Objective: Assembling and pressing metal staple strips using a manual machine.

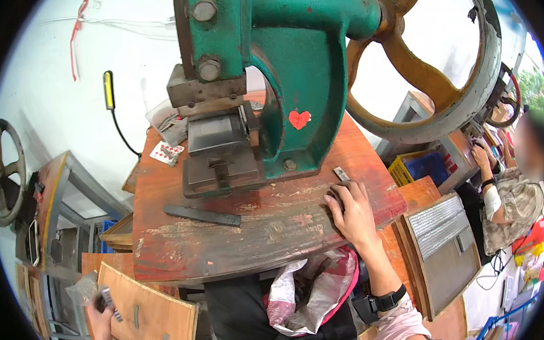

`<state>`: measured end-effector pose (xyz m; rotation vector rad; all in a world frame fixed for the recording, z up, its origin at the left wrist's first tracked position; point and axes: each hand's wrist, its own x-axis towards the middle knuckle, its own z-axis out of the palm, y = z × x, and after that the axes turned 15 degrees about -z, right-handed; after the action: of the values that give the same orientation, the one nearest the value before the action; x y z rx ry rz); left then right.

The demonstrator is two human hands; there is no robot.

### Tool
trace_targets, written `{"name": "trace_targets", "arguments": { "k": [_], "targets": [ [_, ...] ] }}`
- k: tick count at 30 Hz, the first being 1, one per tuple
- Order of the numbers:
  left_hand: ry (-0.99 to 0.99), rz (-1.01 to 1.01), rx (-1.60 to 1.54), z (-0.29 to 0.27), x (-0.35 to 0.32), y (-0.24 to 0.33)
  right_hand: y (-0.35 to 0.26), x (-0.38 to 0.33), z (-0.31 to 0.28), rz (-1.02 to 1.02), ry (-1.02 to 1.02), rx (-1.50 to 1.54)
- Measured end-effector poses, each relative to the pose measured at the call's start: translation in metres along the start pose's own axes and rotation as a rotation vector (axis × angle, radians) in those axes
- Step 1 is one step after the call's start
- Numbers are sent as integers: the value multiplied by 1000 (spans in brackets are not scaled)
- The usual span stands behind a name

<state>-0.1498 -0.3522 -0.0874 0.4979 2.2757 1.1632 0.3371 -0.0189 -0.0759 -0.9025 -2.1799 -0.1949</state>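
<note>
My left hand (pixel 100 320) is at the lower left, closed on a small stack of dark, ridged metal strips (pixel 109 301) beside a shallow wooden tray (pixel 153 304). A few grey strips (pixel 136 316) lie in that tray. My right hand (pixel 353 214) rests on the red-brown wooden table (pixel 276 243), fingers loosely bent and apart, holding nothing. Just beyond its fingertips is a small metal piece (pixel 341 174). In front of me stands a green hand press (pixel 301 88) with a metal die (pixel 216 135) under its ram. A dark flat bar (pixel 202 215) lies in front of the press.
A big flywheel (pixel 424 82) is mounted on the press at the right. A tray with rows of metal strips (pixel 440 226) lies to the right. A pink-and-white sack (pixel 312 291) is at my lap. Playing cards (pixel 166 153) sit left of the die. Another person (pixel 513 200) works at far right.
</note>
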Motion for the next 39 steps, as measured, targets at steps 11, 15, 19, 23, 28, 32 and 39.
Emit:
{"name": "trace_targets", "arguments": {
  "k": [11,15,19,23,28,32,39],
  "targets": [
    [-552,1098,789,257,-72,212,-77,20,-14,-289,-258,546],
    [-520,1157,875,277,-75,207,-59,13,4,-209,-484,596],
    [-454,1080,734,272,-85,188,-52,11,8,-222,-368,600],
    [-379,1032,609,269,-85,171,-55,20,5,-120,-394,655],
    [-320,1141,464,252,-74,191,-63,46,-2,-179,-238,627],
    [-48,1143,164,236,-38,225,-84,113,11,-173,-38,606],
    [-161,989,42,264,50,294,-62,181,72,81,43,561]
  ]
}}
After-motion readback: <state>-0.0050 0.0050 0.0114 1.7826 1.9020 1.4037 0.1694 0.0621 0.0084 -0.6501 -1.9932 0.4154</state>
